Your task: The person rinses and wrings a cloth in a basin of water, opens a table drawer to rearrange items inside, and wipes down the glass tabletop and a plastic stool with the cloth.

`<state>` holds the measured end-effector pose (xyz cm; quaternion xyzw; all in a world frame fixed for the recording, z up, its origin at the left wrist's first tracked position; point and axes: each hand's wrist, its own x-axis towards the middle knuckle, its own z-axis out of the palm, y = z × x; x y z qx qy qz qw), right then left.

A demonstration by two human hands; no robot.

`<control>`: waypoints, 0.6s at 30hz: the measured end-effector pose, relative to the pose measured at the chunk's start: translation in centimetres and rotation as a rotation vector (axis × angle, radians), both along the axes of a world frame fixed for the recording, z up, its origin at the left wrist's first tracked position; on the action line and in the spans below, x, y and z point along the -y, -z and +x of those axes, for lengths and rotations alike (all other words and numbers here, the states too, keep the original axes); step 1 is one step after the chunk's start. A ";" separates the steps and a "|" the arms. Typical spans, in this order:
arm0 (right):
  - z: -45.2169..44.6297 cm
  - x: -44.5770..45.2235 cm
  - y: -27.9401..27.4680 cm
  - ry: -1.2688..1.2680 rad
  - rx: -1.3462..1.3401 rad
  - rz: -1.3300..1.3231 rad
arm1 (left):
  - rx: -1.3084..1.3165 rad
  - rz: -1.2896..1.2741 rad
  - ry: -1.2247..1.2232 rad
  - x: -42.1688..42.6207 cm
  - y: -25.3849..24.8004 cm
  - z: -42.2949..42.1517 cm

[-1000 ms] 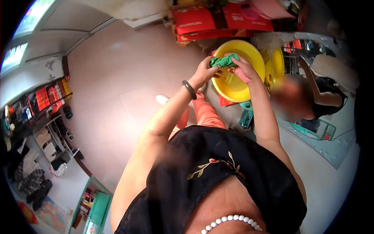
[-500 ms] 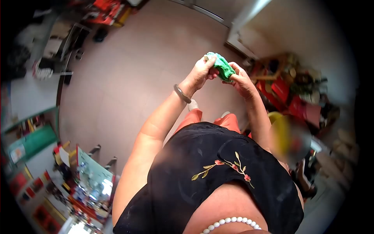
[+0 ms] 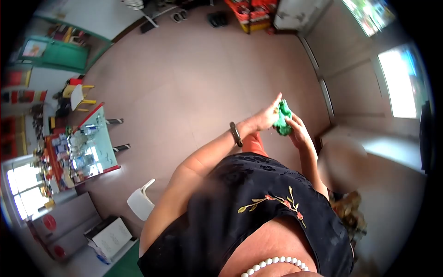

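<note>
A crumpled green cloth (image 3: 283,121) is held out in front of my body, between my two hands. My left hand (image 3: 265,119), with a dark bangle on its wrist, grips the cloth's left side while one finger points upward. On the opposite side, my right hand (image 3: 299,131) pinches the cloth's edge between thumb and fingers. Part of each hand's fingers is hidden behind the fabric.
A glass-topped table (image 3: 108,150) with many small items stands at left, near a white chair (image 3: 140,203) and a small yellow-legged chair (image 3: 80,98). Shoes (image 3: 217,19) lie on the floor by an orange rack (image 3: 254,14). A door (image 3: 355,87) is at right.
My view has turned to the right, bringing the door and windows into sight. Both hands still hold the green cloth, which is bunched differently, and one left finger now sticks up.
</note>
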<state>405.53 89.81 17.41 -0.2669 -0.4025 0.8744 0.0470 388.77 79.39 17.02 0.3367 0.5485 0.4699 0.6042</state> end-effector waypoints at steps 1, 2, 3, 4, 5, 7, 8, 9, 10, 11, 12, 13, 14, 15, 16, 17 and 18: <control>-2.1 -1.4 1.8 0.027 0.016 -0.008 | -0.038 -0.029 0.009 -0.4 -0.3 -2.3; -5.1 -2.1 2.4 0.062 0.036 -0.024 | -0.054 -0.052 -0.018 -0.1 -0.9 -4.6; -7.7 -2.9 2.9 0.121 0.012 -0.063 | -0.071 -0.075 -0.046 0.1 -1.4 -6.9; -8.4 -3.8 3.5 0.133 -0.022 -0.099 | -0.059 -0.038 -0.131 0.8 -0.8 -7.0; -11.9 -4.4 3.6 0.154 -0.037 -0.113 | -0.052 0.011 -0.229 1.3 -0.8 -9.8; -18.7 -5.3 2.7 0.122 -0.095 -0.151 | 0.035 0.083 -0.437 2.8 0.3 -14.7; -22.4 -5.4 1.4 0.068 -0.131 -0.177 | 0.044 0.099 -0.574 3.7 0.1 -17.0; -26.0 -5.4 0.0 0.013 -0.159 -0.205 | 0.060 0.112 -0.711 4.8 -0.1 -19.2; -29.4 -5.3 -1.1 -0.099 -0.159 -0.180 | 0.083 0.120 -0.844 6.0 -0.2 -21.0; -32.6 -5.1 -1.6 -0.162 -0.128 -0.211 | 0.203 0.169 -0.918 7.2 -0.7 -22.9; -36.6 -4.7 -2.0 -0.216 -0.094 -0.243 | 0.325 0.219 -0.985 8.6 -1.4 -25.9; -40.4 -4.0 -2.9 -0.267 -0.132 -0.210 | 0.330 0.213 -1.023 10.1 -1.4 -28.6; -44.5 -3.0 -4.0 -0.319 -0.167 -0.180 | 0.338 0.204 -1.061 11.8 -1.0 -31.6; -48.2 -2.0 -5.0 -0.385 -0.186 -0.163 | 0.347 0.128 -1.092 13.5 0.1 -34.5; -52.0 -1.1 -5.4 -0.452 -0.219 -0.143 | 0.407 0.162 -1.110 14.7 -0.7 -37.2; -55.7 -0.2 -4.3 -0.410 -0.183 -0.128 | 0.453 0.252 -1.119 15.6 -1.4 -39.6; -59.2 1.1 -3.5 -0.399 -0.214 -0.148 | 0.489 0.350 -1.119 16.4 -2.1 -42.3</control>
